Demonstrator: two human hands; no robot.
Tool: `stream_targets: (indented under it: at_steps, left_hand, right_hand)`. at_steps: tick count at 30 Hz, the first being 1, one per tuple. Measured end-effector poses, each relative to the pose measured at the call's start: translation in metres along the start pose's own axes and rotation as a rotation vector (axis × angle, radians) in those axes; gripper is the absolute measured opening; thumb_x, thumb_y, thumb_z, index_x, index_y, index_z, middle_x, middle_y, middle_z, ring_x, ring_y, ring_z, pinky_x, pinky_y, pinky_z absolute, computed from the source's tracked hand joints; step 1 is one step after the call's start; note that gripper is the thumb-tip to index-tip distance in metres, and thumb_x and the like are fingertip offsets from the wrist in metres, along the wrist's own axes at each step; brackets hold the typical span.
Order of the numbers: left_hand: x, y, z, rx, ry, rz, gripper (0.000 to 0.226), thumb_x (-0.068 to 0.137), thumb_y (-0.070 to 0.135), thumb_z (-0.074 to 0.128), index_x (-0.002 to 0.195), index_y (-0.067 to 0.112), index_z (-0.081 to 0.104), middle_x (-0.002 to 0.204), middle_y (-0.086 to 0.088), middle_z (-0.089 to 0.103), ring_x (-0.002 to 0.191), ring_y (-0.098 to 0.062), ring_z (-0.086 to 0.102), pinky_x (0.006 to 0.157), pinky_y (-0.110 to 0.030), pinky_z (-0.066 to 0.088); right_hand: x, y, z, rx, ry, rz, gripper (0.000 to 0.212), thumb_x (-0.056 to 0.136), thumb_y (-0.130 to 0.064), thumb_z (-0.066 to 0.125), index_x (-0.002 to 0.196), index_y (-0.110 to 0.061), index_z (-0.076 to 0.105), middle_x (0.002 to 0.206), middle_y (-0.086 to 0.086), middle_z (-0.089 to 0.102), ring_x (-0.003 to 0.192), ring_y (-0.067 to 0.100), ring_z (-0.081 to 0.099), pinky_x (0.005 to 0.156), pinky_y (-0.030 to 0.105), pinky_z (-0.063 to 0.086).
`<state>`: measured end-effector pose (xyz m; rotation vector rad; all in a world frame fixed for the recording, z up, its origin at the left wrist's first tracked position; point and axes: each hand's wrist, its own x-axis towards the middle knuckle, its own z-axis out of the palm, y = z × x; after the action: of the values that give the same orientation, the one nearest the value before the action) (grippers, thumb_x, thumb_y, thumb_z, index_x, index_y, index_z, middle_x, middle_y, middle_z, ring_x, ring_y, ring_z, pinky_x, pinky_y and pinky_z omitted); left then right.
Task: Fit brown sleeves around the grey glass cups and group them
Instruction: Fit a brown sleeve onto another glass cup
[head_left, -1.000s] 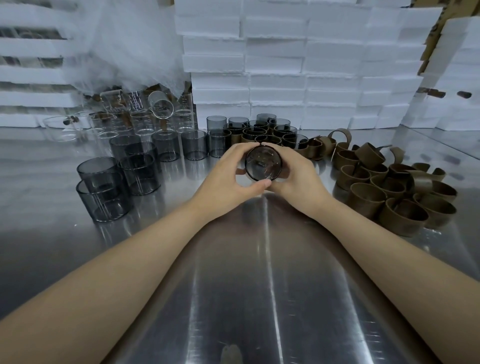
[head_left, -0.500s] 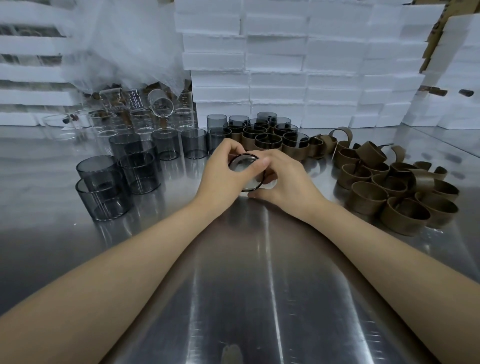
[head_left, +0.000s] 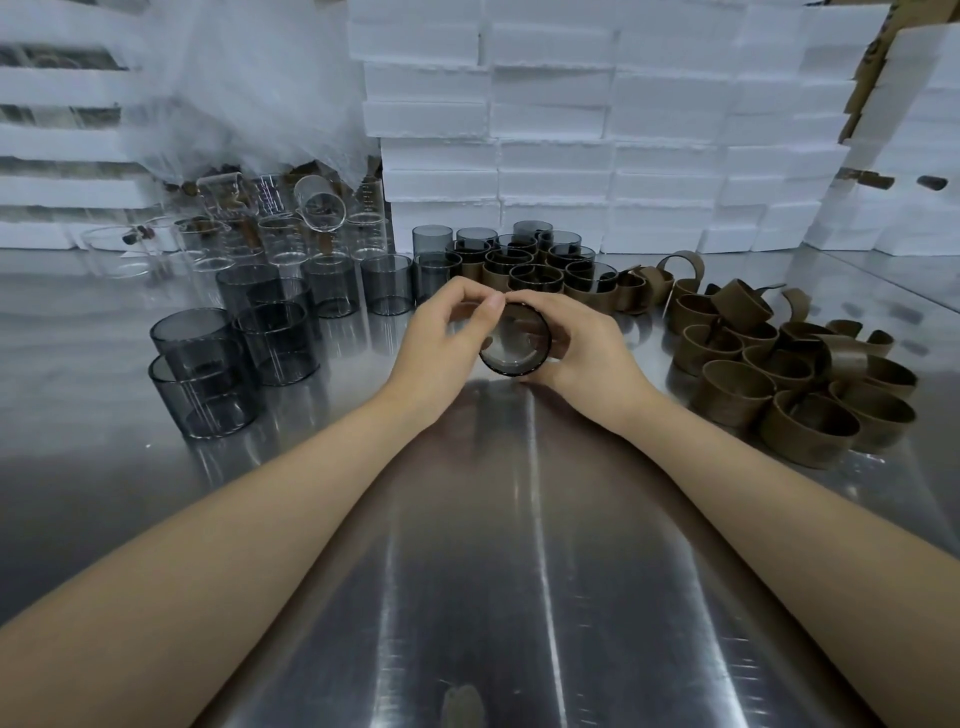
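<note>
I hold one grey glass cup (head_left: 514, 347) just above the steel table, tilted with one round end facing me. My left hand (head_left: 441, 343) grips its left side and my right hand (head_left: 582, 348) wraps its right side. Whether a brown sleeve is around it is hidden by my fingers. Bare grey cups (head_left: 208, 364) stand at the left. A group of sleeved cups (head_left: 524, 265) stands behind my hands. Loose brown sleeves (head_left: 779, 374) lie heaped at the right.
Clear glass cups (head_left: 270, 234) crowd the back left under a plastic sheet (head_left: 249, 88). White foam boxes (head_left: 597, 130) are stacked along the back and the right. The steel table (head_left: 493, 571) stretches toward me between my forearms.
The cup has turned in my hands and shifted slightly right, from my left hand's grip toward both hands. My left thumb has come off its rim.
</note>
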<state>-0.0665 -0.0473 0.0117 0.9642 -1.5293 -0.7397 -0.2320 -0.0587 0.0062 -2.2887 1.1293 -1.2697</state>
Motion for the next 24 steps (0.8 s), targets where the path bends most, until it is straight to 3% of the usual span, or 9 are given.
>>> stream_targets:
  at_steps: [3,7,10,12,14,17,22,24]
  left_hand:
    - [0.000,-0.001,0.000,0.018,-0.036,0.002,0.016,0.102,0.013,0.050,0.104,0.019,0.065,0.105,0.002,0.067,0.110,-0.021,0.061,0.103,-0.051,0.045]
    - [0.000,-0.001,0.000,0.066,-0.111,0.033,0.028,0.103,0.010,0.046,0.126,0.008,0.061,0.126,-0.005,0.063,0.124,-0.018,0.055,0.110,-0.045,0.040]
    - [-0.001,0.002,-0.001,0.091,-0.159,0.055,0.035,0.102,0.006,0.045,0.136,0.009,0.054,0.137,-0.003,0.056,0.130,-0.010,0.048,0.114,-0.026,0.034]
    - [-0.002,0.004,-0.001,0.090,-0.183,0.056,0.039,0.101,0.003,0.046,0.139,0.009,0.050,0.140,0.001,0.052,0.127,0.001,0.046,0.106,-0.009,0.032]
    - [-0.003,0.004,0.000,0.089,-0.209,0.056,0.044,0.099,0.000,0.047,0.142,0.010,0.046,0.141,0.003,0.049,0.120,0.014,0.045,0.099,-0.003,0.031]
    - [-0.004,0.005,0.000,0.051,-0.234,0.045,0.049,0.097,-0.003,0.050,0.144,0.011,0.043,0.142,0.001,0.047,0.115,0.017,0.047,0.098,-0.007,0.038]
    - [-0.005,0.005,0.001,0.077,-0.221,0.047,0.056,0.093,0.000,0.060,0.144,0.013,0.043,0.141,0.001,0.049,0.127,-0.003,0.049,0.109,-0.018,0.037]
    - [-0.005,0.004,0.002,0.091,-0.195,0.045,0.058,0.089,0.004,0.067,0.142,0.013,0.046,0.138,0.003,0.052,0.122,0.003,0.050,0.107,-0.017,0.039]
  right_hand:
    - [0.001,0.004,-0.001,0.124,0.016,0.089,0.073,0.063,0.012,0.079,0.129,-0.012,0.060,0.121,0.002,0.064,0.113,0.012,0.061,0.098,0.029,0.049]
    - [0.003,0.009,-0.002,0.216,0.035,0.158,0.074,0.060,0.016,0.078,0.127,-0.011,0.060,0.117,0.004,0.066,0.104,0.007,0.064,0.085,0.012,0.047]
    - [0.004,0.010,-0.004,0.247,0.044,0.170,0.072,0.061,0.014,0.080,0.125,-0.012,0.062,0.114,-0.001,0.068,0.105,0.003,0.063,0.088,0.013,0.047]
    - [0.004,0.011,-0.005,0.275,0.044,0.183,0.070,0.062,0.013,0.080,0.122,-0.017,0.062,0.110,-0.007,0.069,0.102,0.000,0.064,0.086,0.012,0.047]
    - [0.003,0.012,-0.005,0.292,0.048,0.195,0.069,0.061,0.012,0.081,0.119,-0.022,0.063,0.107,-0.012,0.069,0.099,-0.002,0.065,0.084,0.011,0.047]
    - [0.003,0.012,-0.006,0.301,0.049,0.192,0.068,0.061,0.010,0.082,0.114,-0.028,0.064,0.104,-0.013,0.071,0.099,0.001,0.066,0.084,0.012,0.048]
    - [0.003,0.009,-0.005,0.314,0.045,0.178,0.066,0.062,0.011,0.081,0.115,-0.024,0.064,0.102,-0.013,0.070,0.092,-0.002,0.066,0.082,0.012,0.048]
    - [0.002,0.007,-0.004,0.279,0.040,0.169,0.065,0.064,0.009,0.081,0.117,-0.024,0.063,0.104,-0.013,0.070,0.093,-0.003,0.066,0.083,0.011,0.047]
